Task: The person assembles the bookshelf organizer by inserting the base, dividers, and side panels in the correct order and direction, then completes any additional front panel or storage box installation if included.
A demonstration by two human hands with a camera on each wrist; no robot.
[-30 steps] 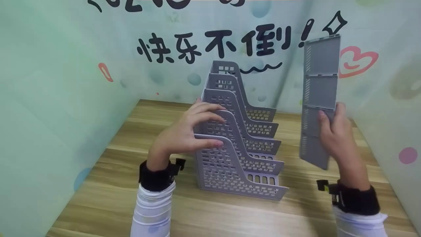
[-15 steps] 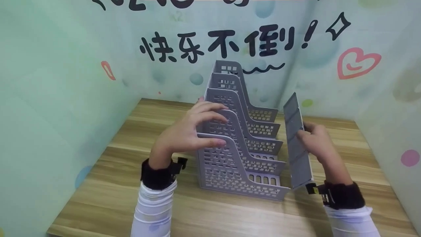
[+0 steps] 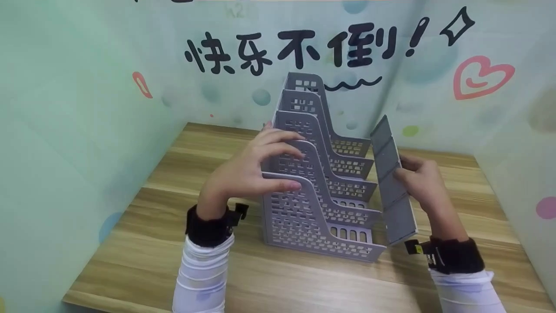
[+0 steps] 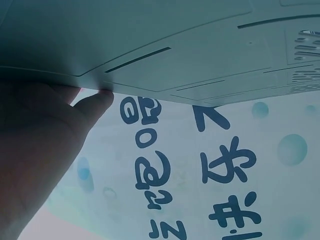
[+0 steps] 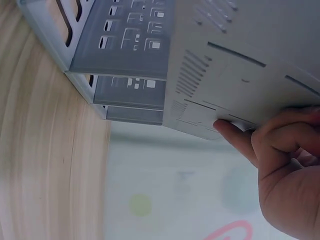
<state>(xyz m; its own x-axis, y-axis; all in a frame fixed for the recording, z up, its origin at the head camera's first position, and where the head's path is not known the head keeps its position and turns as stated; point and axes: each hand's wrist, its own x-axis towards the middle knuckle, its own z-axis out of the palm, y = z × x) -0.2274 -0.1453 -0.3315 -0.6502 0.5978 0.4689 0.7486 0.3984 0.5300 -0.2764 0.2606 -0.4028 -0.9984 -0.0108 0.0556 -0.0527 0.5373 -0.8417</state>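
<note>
A grey plastic file rack (image 3: 299, 217) with several upright perforated dividers stands on the table. My left hand (image 3: 243, 174) grips its tall back side, thumb along the top edge of the nearest divider and fingers spread over the ones behind. In the left wrist view, the fingertips of that hand (image 4: 45, 135) meet the edge of the flat slotted back wall (image 4: 175, 62). My right hand (image 3: 421, 182) pinches a long grey slotted panel (image 3: 393, 191) by its outer edge. The panel leans close along the low front ends of the dividers (image 5: 127, 92), tilted outward at the near end.
The rack sits on a wood-grain table (image 3: 173, 269). Behind it hangs a pale green printed backdrop (image 3: 252, 104) with black lettering and a heart. Pale cloth (image 3: 78, 130) also closes off the left and right sides.
My right hand has lowered the panel, turned it and brought it left to the rack's front, moving slightly closer in the last half second. My left hand keeps its place on the rack.
</note>
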